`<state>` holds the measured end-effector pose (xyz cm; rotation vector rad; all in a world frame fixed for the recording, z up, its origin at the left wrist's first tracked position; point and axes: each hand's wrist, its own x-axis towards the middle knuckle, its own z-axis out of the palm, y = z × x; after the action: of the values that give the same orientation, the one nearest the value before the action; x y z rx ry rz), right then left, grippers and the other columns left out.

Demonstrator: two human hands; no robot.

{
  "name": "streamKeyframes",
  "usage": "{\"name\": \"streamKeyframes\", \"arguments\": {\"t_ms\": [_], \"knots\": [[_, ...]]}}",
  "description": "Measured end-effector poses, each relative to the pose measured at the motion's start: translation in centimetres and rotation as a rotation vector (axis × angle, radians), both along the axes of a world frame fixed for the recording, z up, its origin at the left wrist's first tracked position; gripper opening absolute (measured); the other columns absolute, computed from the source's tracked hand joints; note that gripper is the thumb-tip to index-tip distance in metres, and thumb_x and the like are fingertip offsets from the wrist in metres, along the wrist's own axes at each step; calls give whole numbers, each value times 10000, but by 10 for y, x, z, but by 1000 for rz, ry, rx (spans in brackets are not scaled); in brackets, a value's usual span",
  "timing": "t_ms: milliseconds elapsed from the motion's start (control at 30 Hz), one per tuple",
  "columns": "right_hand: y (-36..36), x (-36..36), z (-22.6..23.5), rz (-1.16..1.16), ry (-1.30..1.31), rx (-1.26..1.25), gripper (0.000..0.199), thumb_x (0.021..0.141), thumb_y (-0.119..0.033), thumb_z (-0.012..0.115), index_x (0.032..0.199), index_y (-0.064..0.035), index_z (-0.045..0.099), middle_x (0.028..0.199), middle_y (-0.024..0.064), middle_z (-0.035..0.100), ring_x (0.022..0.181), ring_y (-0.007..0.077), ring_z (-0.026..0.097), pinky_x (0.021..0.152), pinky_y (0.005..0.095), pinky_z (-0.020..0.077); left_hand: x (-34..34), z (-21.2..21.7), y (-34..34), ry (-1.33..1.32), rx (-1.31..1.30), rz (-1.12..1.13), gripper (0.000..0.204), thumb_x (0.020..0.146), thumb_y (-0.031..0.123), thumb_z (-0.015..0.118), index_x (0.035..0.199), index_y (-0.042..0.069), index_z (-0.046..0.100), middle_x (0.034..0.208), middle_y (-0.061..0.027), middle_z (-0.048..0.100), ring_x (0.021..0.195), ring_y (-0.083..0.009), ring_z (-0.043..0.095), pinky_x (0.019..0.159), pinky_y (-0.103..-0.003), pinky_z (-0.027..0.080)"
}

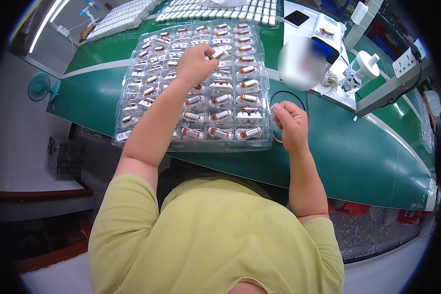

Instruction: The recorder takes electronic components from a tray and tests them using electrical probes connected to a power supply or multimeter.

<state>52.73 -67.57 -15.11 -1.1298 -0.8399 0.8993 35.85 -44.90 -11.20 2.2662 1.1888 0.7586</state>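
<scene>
A clear plastic blister tray (193,145) lies on the green bench, its pockets holding rows of small white casings (220,116) with silver cells and red-brown ends. My left hand (197,63) reaches over the tray's far middle part. Between its thumb and fingers it pinches one small white casing (220,54), tilted above the pockets. Just beyond the tray's right edge, my right hand (292,125) is closed, fingertips pressed together toward the tray. What it grips is too small to make out. A black cable (291,92) loops behind it, and a reddish wire (278,140) shows beneath.
More white parts (215,12) stand in rows along the back. At the back right are a phone (296,18), a white device with a dark display (326,48), a lidded cup (360,73) and a power strip (406,62) on a post. A teal fan (40,86) is at left.
</scene>
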Motion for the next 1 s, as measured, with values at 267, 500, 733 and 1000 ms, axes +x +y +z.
{"name": "streamKeyframes", "arguments": {"t_ms": [267,500,733,1000], "knots": [[-2,2,-1,6,-99,-122,218,911,-164,572,726,-48,573,650,-28,521,563,33,410,507,196,315,19,-6,10,369,214,9,366,784,291,623,1113,139,669,980,-104,668,908,-258,643,806,-384,506],[-4,-22,3,61,-354,52,201,908,-162,581,791,1,595,673,41,552,620,140,503,574,295,408,9,9,-82,-700,-1087,-258,544,981,459,378,1062,-18,627,796,-36,585,711,-84,554,640,-197,476],[-5,-30,7,30,-718,60,164,893,-136,593,815,7,599,688,70,566,609,160,506,564,286,401,24,-2,-117,-699,-1069,-300,522,990,430,391,1037,-33,627,918,-78,596,903,-123,503,783,-262,456],[-8,-28,4,160,-481,-47,233,928,-208,539,800,-24,601,764,96,643,669,171,587,603,298,454,39,-13,-127,-1096,-1172,-86,257,936,222,549,1010,-20,595,856,-54,545,768,-139,508,718,-283,448]]}}
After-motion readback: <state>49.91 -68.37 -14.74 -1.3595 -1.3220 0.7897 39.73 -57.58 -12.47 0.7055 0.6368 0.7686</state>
